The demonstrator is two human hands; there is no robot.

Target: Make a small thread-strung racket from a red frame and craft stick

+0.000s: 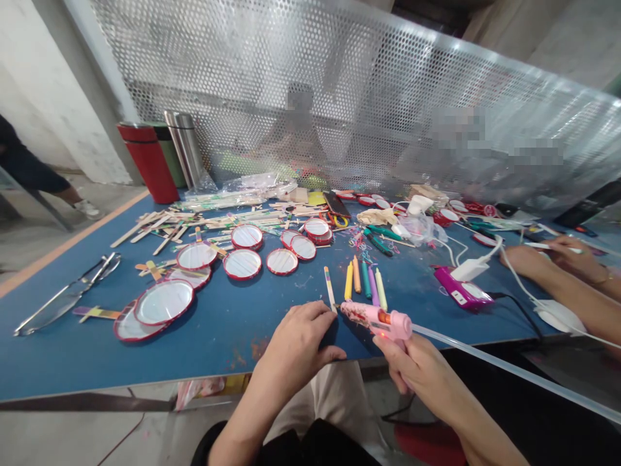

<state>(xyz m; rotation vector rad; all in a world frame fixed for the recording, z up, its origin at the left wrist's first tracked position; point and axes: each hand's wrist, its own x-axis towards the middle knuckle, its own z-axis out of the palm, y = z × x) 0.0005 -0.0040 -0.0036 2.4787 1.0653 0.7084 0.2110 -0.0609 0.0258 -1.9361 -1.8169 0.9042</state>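
Observation:
My right hand (pixel 412 359) is wrapped round the handle of a pink hot glue gun (pixel 371 317), its nozzle pointing left. A long translucent glue stick (pixel 485 356) runs out of its back to the right. Just left of the nozzle lies a craft stick (pixel 329 285) with coloured markings. Curled fingers of my left hand (pixel 301 340) hold its near end against the table, the thumb standing apart below. The nozzle tip is close to that near end; whether they touch I cannot tell. Beyond the gun, several coloured crayon-like sticks (pixel 366 281) lie in a row.
Round red-rimmed discs (pixel 242 264) and loose craft sticks (pixel 169 226) cover the table's left and middle. Glasses (pixel 68 294) lie far left, near tall flasks (pixel 150 162). A purple power strip (pixel 460 288) and cables sit at right, beside another person's hands (pixel 533 262). Perforated metal sheet (pixel 242 77) stands behind.

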